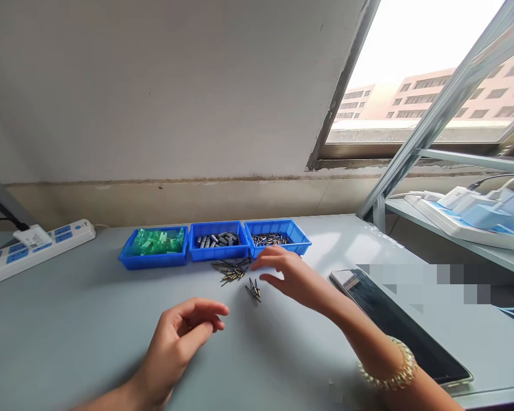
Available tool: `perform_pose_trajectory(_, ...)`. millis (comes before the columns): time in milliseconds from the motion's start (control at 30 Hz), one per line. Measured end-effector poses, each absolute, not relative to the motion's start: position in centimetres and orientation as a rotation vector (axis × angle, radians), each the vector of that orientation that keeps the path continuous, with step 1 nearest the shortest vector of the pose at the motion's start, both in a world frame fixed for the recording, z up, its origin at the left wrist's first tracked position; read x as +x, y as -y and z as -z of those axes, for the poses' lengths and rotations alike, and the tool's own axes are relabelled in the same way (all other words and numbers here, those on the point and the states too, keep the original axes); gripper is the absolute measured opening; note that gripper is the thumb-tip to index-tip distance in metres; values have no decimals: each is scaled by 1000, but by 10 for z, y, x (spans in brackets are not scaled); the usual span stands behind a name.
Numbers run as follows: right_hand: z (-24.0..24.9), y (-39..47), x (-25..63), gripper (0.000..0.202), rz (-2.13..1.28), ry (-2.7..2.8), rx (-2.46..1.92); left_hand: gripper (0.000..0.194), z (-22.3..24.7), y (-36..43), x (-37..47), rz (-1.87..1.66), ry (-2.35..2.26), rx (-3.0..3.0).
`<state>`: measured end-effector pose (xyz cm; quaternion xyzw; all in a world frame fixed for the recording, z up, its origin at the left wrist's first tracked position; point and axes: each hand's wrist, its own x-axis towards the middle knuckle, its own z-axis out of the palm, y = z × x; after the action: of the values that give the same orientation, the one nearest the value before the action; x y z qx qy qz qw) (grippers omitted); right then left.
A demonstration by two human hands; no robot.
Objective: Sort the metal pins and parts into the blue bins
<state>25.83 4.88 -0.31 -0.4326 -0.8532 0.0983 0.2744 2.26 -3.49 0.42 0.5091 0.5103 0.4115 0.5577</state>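
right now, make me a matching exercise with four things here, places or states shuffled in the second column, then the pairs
Things:
1. right hand
2. green packets
3. larger pile of loose pins
4. phone-like device

Places or states:
A. heaped in front of the middle blue bin
B. dark screen facing up
C. bracelet at its wrist
D. inside the left blue bin

Pairs: 1-C, 2-D, 3-A, 4-B
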Motion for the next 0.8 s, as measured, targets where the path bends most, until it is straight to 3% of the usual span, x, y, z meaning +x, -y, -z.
perform_pose_trajectory(467,1,-37,244,19,-417,2375,-1293,15,-6,33,24,-997,-1232,1193)
perform_pose_trajectory(667,-5,-19,227,12,-771,2096,-953,24,8,30,22,-976,-1232,1136)
perform_pose_trajectory(800,-2,-6,213,14,-794,2026,-834,27,11,31,24,-939,-1177,1158)
